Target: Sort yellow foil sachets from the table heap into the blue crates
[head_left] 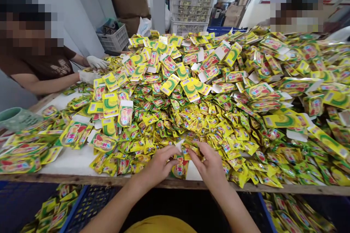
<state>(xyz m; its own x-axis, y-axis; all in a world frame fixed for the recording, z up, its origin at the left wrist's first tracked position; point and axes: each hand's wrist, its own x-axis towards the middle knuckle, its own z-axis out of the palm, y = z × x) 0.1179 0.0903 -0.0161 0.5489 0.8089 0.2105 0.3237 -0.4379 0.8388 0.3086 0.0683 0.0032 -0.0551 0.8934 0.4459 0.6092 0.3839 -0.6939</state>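
A huge heap of small yellow and green sachets point(191, 116) covers the white table point(73, 160). My left hand point(160, 164) and my right hand point(209, 165) are close together at the near edge. Both pinch a bunch of small yellow sachets point(191, 148) between fingers and thumbs. More sachets lie under and around my hands. Larger flat yellow packets point(170, 84) are mixed into the heap farther back.
A person at the left with white gloves point(93, 69) handles packets. Another person stands at the far right. A green cup point(12, 116) sits at the left edge. Blue crates point(82, 207) with sachets stand under the table. White crates point(191, 7) are stacked behind.
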